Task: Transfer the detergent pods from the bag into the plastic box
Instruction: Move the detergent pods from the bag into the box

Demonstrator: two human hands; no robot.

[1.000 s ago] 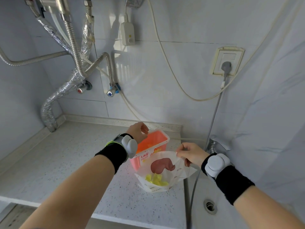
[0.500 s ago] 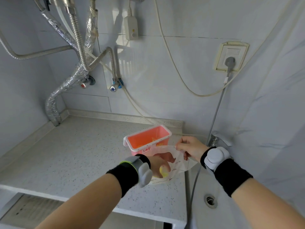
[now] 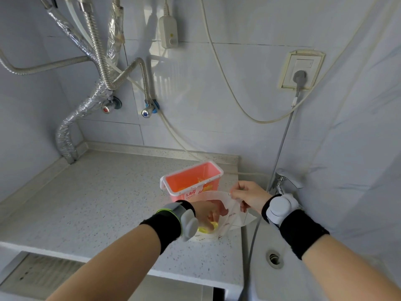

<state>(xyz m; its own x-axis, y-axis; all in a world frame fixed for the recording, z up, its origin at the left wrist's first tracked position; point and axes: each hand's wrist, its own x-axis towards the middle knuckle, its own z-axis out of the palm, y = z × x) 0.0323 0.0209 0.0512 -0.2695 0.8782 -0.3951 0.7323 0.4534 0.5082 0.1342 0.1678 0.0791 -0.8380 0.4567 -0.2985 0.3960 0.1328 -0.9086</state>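
Observation:
An open pink plastic box (image 3: 213, 168) labelled "Liby" stands on the speckled counter (image 3: 97, 203), with some yellow pods lying in its bottom. Right in front of it sits a translucent white bag (image 3: 235, 216) holding yellow detergent pods (image 3: 204, 230). My left hand (image 3: 205, 212) is down inside the bag, fingers curled onto a yellow pod. My right hand (image 3: 249, 195) pinches the bag's upper right rim and holds the mouth apart. My left wrist and wristband hide the bag's left side.
A white sink with a drain (image 3: 273, 257) and a chrome faucet (image 3: 284, 181) lies to the right of the counter. Hoses, foil-wrapped pipes and two valves (image 3: 147, 111) hang on the tiled wall behind. A cable runs from the wall socket (image 3: 300, 71). The counter's front edge is near.
My left hand left the pink box, dropped into the bag and closed over the yellow pods. My right hand kept its hold on the bag's rim.

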